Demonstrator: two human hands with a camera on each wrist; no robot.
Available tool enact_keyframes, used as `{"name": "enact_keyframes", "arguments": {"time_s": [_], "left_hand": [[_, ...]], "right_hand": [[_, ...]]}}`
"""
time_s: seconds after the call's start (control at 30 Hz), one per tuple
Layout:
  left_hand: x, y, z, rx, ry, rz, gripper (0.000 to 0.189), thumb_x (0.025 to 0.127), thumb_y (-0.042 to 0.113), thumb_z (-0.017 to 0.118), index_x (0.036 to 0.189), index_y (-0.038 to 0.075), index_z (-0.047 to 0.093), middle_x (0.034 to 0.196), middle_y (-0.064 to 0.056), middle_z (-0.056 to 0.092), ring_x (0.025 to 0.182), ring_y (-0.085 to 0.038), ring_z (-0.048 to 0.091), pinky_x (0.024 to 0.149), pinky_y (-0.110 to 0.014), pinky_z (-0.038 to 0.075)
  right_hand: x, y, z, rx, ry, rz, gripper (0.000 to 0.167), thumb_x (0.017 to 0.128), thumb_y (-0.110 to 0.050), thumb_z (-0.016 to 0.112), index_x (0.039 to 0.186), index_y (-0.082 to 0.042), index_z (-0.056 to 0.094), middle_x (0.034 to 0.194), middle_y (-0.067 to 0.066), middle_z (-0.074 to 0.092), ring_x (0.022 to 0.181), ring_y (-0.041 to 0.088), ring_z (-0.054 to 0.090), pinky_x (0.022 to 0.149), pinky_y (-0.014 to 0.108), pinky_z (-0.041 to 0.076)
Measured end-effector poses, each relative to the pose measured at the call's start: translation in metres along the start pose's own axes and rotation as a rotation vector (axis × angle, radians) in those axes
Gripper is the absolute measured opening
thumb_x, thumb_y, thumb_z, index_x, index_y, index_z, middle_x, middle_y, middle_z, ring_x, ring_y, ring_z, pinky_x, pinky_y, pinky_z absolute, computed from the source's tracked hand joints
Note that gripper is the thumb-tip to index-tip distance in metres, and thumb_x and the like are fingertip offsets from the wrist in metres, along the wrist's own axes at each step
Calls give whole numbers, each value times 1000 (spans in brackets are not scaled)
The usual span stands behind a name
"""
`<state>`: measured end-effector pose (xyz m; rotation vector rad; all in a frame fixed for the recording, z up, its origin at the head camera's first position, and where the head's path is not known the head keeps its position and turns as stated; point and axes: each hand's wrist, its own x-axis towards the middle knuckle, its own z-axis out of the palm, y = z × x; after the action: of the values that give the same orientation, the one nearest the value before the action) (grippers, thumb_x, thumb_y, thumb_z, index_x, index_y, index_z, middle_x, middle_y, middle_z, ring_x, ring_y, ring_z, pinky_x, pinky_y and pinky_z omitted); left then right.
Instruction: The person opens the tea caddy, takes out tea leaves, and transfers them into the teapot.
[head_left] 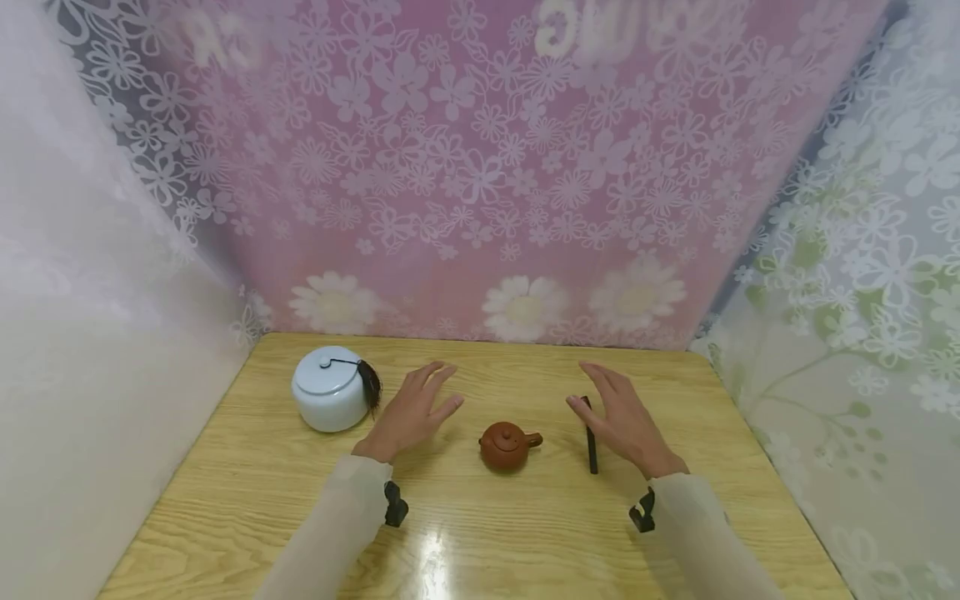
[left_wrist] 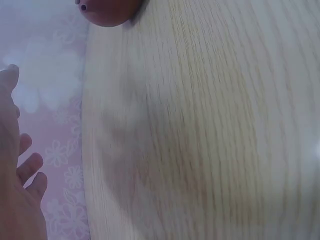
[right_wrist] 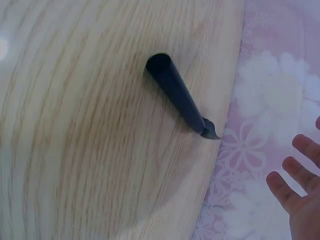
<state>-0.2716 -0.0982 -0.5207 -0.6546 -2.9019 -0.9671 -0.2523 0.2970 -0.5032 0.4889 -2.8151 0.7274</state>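
I'm watching the left hand (head_left: 408, 412) and right hand (head_left: 624, 421) hovering empty, fingers loosely parted. The stick (head_left: 592, 454) is lying front-to-back on the counter (head_left: 510, 542), nearer the right hand; the pot (head_left: 504, 448) is sitting between both.

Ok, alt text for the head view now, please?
A person's left grip and right grip, both empty, hover over a wooden table, a small reddish-brown teapot between them. A white lidded jar stands at left; a black stick lies partly hidden by the right grip.
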Motion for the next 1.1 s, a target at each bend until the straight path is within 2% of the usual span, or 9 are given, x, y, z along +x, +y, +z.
{"name": "enact_keyframes", "arguments": {"time_s": [0.27,0.43,0.6,0.73,0.83,1.0,1.1], "left_hand": [[2,8,4,-54,-20,34,69,112,63,48,172,32,34,180,-2,27,167,-31,26,124,-66,41],[2,13,6,-73,-38,52,71,112,64,48,173,30,34,180,-4,28,166,-31,28,124,-65,42],[-1,18,8,-102,-56,62,71,111,62,53,173,32,34,180,-3,28,166,-31,28,126,-63,41],[-3,19,11,-119,-67,70,72,111,61,55,172,30,35,180,-2,27,166,-32,29,126,-63,41],[-4,18,14,-132,-75,79,72,110,61,55,172,30,36,180,0,27,166,-32,29,126,-63,40],[-6,18,19,-174,-103,102,75,107,63,62,171,33,36,180,2,27,165,-30,32,126,-62,41],[-7,18,21,-222,-130,107,78,104,63,66,171,33,38,179,4,28,162,-29,38,124,-61,43]], "right_hand": [[-2,-12,4,6,-17,-11,77,110,-58,60,171,-19,37,171,19,41,157,47,37,120,76,36],[-1,-16,9,23,-23,-22,75,110,-58,60,171,-22,37,170,16,43,156,45,40,121,74,37],[-1,-21,15,72,-29,-29,74,109,-56,61,171,-22,39,169,15,46,155,43,43,124,72,36],[-1,-26,19,101,-30,-23,73,109,-56,62,169,-20,42,168,15,48,155,43,44,124,71,36],[-2,-29,23,125,-23,-27,72,109,-54,64,168,-19,44,166,14,51,152,42,47,120,69,43],[-3,-32,30,182,-3,-39,66,108,-47,68,165,-18,49,162,10,56,144,37,56,109,59,56],[-4,-34,34,227,9,-44,62,108,-42,71,162,-17,54,158,10,60,139,38,60,108,58,58]]}}
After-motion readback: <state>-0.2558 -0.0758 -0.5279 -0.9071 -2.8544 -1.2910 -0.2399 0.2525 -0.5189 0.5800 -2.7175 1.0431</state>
